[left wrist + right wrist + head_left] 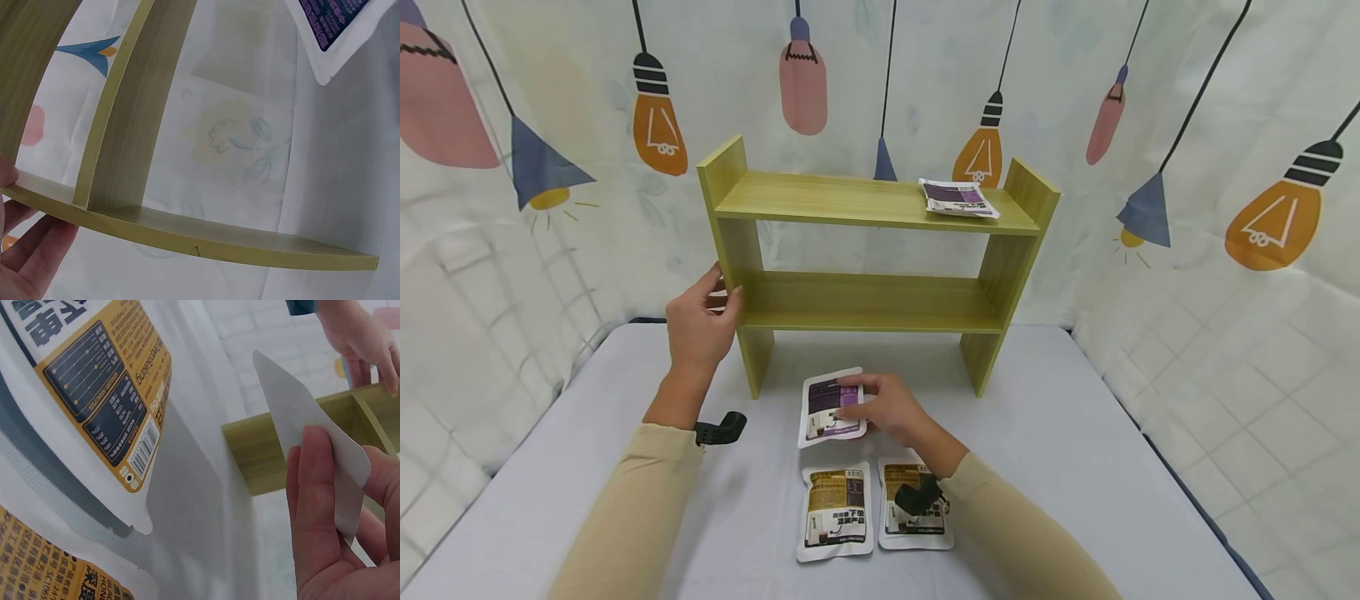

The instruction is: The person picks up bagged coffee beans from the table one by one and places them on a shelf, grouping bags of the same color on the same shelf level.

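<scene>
My right hand (891, 408) pinches a white pouch with a purple label (832, 408) by its right side, above the table in front of the shelf. In the right wrist view the pouch's plain white back (300, 412) lies between thumb and fingers. My left hand (703, 321) grips the left side panel of the yellow-green wooden shelf (872, 302); in the left wrist view its fingers (44, 250) are around the panel's edge. Two white pouches with brown-gold labels, a left one (837, 521) and a right one (917, 529), lie on the table, the right one partly behind my right wrist.
A small stack of purple-labelled pouches (958, 198) lies on the upper board at the right. The shelf stands towards the back of a white-covered table (1037, 467). Behind it hangs a cloth (865, 83) printed with lamps.
</scene>
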A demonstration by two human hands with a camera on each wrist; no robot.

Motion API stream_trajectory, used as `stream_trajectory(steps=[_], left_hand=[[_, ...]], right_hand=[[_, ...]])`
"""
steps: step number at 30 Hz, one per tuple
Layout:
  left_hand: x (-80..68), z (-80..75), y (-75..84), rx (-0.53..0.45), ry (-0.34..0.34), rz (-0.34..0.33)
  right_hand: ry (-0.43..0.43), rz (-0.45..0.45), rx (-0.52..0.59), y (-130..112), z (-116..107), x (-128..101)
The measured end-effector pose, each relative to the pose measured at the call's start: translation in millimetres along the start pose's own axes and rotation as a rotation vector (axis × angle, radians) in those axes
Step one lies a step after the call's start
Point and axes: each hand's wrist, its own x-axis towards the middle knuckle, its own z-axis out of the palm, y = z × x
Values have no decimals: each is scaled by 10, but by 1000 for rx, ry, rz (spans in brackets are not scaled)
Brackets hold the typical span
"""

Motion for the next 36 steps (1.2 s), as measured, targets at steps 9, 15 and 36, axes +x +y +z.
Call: stream_trajectory(steps=[9, 15, 36], left_hand=[[-2, 0, 18, 8, -3, -2], [-11, 0, 26, 3, -9, -14], [-9, -5, 33, 6, -1, -5]], right_hand=[[-25, -17, 49, -99, -32, -81], [-31, -26, 68, -169, -46, -130], [-83, -118, 175, -498, -14, -330]])
